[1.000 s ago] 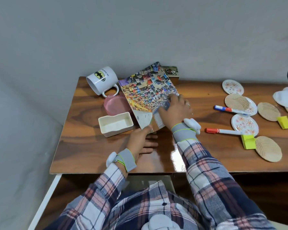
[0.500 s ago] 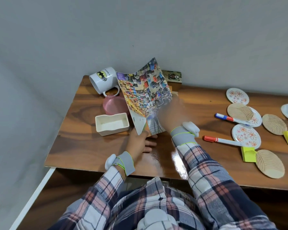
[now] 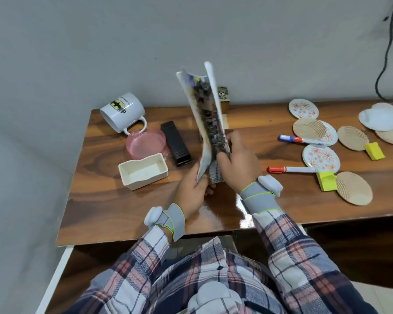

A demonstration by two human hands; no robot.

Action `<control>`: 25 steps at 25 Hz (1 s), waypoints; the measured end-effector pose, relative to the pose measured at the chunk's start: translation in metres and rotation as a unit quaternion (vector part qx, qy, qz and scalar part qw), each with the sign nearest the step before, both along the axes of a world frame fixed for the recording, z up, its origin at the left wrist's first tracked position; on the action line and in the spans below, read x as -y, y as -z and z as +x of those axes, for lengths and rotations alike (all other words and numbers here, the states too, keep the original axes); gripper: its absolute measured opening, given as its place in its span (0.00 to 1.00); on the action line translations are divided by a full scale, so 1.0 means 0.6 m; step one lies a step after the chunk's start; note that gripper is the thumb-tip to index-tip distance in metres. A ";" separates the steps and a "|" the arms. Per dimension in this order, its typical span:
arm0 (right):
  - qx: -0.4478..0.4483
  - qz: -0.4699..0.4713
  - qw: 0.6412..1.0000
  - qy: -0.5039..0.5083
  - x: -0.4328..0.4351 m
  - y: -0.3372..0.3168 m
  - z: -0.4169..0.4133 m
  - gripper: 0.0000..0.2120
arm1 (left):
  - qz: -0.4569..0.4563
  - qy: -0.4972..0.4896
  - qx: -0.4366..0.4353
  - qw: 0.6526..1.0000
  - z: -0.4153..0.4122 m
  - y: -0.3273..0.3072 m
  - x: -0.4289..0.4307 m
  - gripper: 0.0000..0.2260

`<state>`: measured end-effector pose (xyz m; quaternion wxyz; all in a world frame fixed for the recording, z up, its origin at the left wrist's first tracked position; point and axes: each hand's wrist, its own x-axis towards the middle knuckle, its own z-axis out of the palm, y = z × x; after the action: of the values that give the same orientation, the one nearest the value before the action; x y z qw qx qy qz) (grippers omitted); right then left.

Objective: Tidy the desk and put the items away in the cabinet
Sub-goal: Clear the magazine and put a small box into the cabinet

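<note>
Half a second ago the magazine (image 3: 210,118) was leaning over the stuff on the table (image 3: 123,211) with its cover facing the camera. Now it's stood up nearly vertical, edge-on to the camera with the pages bowed, held over the middle of the table. The left hand (image 3: 194,189) was flat on the wood a second back; now its grip is pinching the bottom corner of the pages. The right hand (image 3: 236,164) was just a blur, and now its grip is curled round the lower edge from the other side. With the magazine up, a black case (image 3: 175,143) shows that was covered before. It lies just beside the pink bowl (image 3: 145,142).

Containers: the white tray (image 3: 143,171) sits in front of the pink bowl, only its pale bottom showing. The pink bowl is see-through and ribbed, and I can't make out anything in it. The mug (image 3: 123,112) lies on its side with its handle at the pink bowl's rim; I can't see into it.
</note>
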<state>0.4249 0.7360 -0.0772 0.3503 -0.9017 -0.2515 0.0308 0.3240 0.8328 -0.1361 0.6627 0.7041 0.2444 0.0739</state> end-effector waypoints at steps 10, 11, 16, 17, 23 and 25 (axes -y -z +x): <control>-0.149 -0.056 0.975 0.152 0.089 0.056 -0.042 0.17 | 0.143 0.123 -0.041 0.981 0.009 0.012 0.003 0.24; -0.147 -0.045 0.975 0.163 0.087 0.056 -0.048 0.17 | 0.146 0.121 -0.040 0.981 0.005 0.012 0.000 0.25; -0.069 -0.081 0.981 0.161 0.083 0.058 -0.058 0.34 | 0.178 0.119 0.005 0.977 -0.009 0.004 -0.002 0.31; -0.056 -0.109 0.980 0.155 0.083 0.059 -0.058 0.36 | 0.194 0.112 0.007 0.975 -0.010 0.003 -0.001 0.33; -0.002 -0.208 0.973 0.100 0.082 0.069 -0.051 0.26 | 0.281 0.088 -0.005 0.956 -0.012 -0.004 -0.011 0.26; -0.030 -0.195 0.977 0.077 0.083 0.069 -0.049 0.24 | 0.294 0.083 -0.018 0.952 -0.009 -0.009 -0.009 0.25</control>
<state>0.3956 0.6863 -0.1188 0.1766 -0.9680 -0.1600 0.0793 0.3185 0.8384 -0.1309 0.4255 0.8869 0.1639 0.0746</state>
